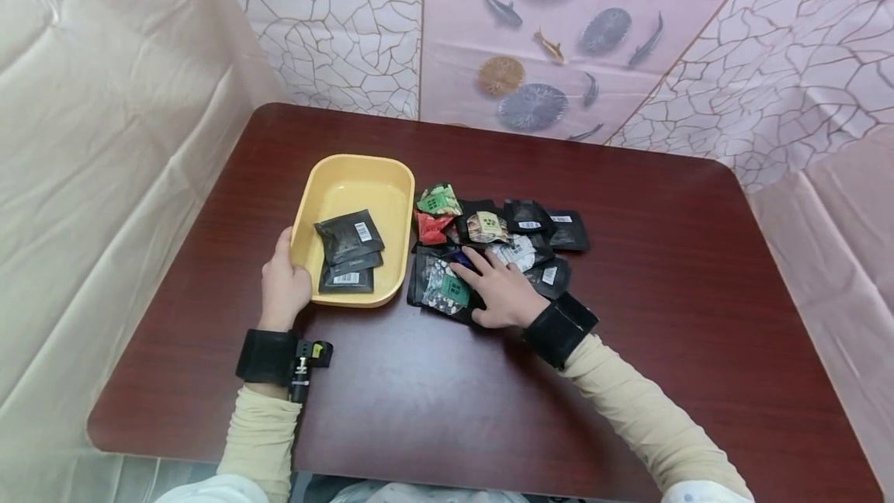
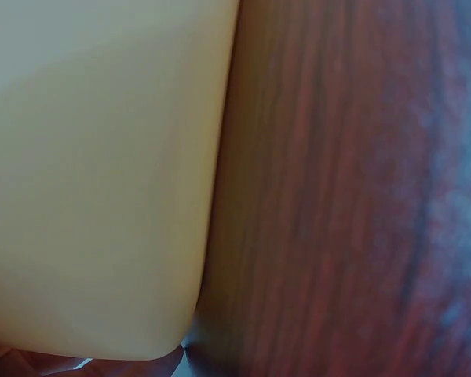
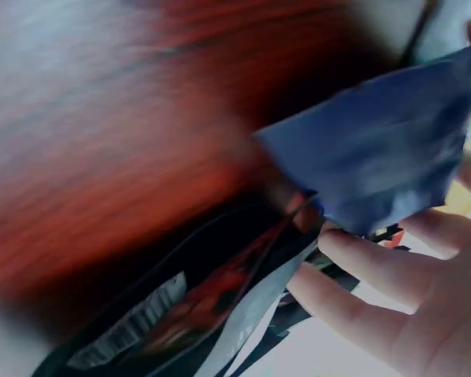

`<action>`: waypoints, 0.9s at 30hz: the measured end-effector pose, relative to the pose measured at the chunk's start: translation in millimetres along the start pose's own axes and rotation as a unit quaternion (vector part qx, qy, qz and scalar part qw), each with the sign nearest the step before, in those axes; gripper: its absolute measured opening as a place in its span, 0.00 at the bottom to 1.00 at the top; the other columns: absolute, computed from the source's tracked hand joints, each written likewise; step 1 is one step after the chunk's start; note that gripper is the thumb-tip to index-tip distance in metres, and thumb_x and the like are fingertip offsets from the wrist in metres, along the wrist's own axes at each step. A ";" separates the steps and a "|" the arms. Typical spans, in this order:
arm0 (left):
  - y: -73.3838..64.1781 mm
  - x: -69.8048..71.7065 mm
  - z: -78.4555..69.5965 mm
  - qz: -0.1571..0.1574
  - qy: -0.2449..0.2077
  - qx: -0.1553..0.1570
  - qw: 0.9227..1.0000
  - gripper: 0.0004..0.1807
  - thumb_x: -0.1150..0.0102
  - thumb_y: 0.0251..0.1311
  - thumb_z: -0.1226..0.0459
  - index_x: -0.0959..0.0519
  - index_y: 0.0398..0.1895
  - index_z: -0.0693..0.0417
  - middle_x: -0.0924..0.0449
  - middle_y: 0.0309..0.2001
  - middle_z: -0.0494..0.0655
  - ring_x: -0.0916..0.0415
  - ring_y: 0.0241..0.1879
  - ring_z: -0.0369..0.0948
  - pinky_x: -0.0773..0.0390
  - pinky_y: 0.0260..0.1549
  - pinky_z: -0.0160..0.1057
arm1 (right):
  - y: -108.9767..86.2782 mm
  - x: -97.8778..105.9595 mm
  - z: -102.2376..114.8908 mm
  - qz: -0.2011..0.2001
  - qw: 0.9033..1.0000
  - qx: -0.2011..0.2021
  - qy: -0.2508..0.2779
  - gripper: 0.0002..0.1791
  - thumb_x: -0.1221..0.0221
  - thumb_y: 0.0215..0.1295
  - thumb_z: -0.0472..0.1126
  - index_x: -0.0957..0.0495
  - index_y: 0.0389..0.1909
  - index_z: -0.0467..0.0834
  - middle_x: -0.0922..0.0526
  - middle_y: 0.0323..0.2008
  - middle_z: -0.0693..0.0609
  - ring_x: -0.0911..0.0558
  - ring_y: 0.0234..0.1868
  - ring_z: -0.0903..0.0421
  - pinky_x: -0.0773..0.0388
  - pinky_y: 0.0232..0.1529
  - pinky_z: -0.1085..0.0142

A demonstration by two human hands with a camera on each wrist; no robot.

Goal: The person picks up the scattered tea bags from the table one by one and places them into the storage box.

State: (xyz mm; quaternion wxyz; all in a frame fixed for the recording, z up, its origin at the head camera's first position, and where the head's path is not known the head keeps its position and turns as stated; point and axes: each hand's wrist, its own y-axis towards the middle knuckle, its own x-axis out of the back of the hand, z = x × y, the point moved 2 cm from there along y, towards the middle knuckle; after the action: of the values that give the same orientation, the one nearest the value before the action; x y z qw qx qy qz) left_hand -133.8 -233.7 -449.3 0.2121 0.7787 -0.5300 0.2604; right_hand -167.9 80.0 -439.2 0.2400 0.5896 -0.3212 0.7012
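A yellow plastic tray (image 1: 356, 171) holds several black sachets (image 1: 351, 235), some with white barcode labels. My left hand (image 1: 285, 286) grips its near left rim, thumb at the edge. The tray's outer side (image 2: 102, 181) fills much of the left wrist view. My right hand (image 1: 506, 293) lies over a pile of sachets, fingers spread, above a black sachet with a green label (image 1: 447, 291). A dark blue sachet (image 3: 377, 141) stands tilted against the right fingers in the right wrist view; only a sliver shows between the fingers in the head view.
Beyond the right hand, the pile includes a green-patterned sachet (image 1: 438, 200), a red one (image 1: 433, 229), a tan-labelled one (image 1: 486, 227) and several black ones with barcodes. All rest on a dark reddish wooden table (image 1: 433, 394). Patterned sheets (image 1: 531, 45) hang behind its far edge.
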 end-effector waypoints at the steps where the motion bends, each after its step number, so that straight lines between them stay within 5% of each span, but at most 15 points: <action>1: 0.2 -0.3 0.6 0.000 0.000 0.001 1.000 0.32 0.68 0.53 0.77 0.44 0.66 0.62 0.35 0.56 0.69 0.34 0.45 0.56 0.34 0.45 0.54 | -0.3 -1.1 -0.9 -0.002 1.000 0.003 -0.004 0.42 0.42 0.46 0.44 0.42 0.68 0.49 0.49 0.68 0.41 0.36 0.56 0.36 0.32 0.43 0.43; 7: 0.3 -0.6 2.2 0.002 -0.001 0.003 1.000 0.33 0.68 0.52 0.77 0.44 0.66 0.61 0.34 0.55 0.69 0.34 0.44 0.57 0.34 0.44 0.54 | -0.9 -4.6 -3.2 -0.054 0.998 0.003 -0.022 0.38 0.44 0.44 0.34 0.34 0.63 0.49 0.41 0.64 0.41 0.29 0.35 0.42 0.30 0.26 0.52; 19: 1.4 -1.0 0.6 -0.001 0.003 0.003 1.000 0.33 0.68 0.52 0.76 0.43 0.66 0.59 0.33 0.53 0.70 0.33 0.43 0.58 0.34 0.44 0.55 | -0.2 3.8 -2.9 -0.173 0.984 -0.038 -0.010 0.32 0.50 0.43 0.27 0.25 0.53 0.52 0.33 0.58 0.43 0.34 0.33 0.42 0.33 0.24 0.53; 27: 0.4 -0.5 0.0 0.007 0.000 0.011 1.000 0.33 0.69 0.53 0.77 0.45 0.67 0.61 0.35 0.55 0.70 0.35 0.43 0.56 0.35 0.44 0.54 | 13.1 20.5 8.4 -0.213 0.976 -0.038 0.010 0.32 0.52 0.45 0.27 0.25 0.54 0.52 0.33 0.58 0.44 0.33 0.41 0.39 0.31 0.34 0.47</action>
State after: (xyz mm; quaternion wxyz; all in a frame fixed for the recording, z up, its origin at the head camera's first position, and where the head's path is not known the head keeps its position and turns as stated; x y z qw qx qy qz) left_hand -134.4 -233.5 -449.5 0.2019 0.7772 -0.5326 0.2675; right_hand -175.5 64.1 -420.4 0.4098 0.6278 -0.2121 0.6269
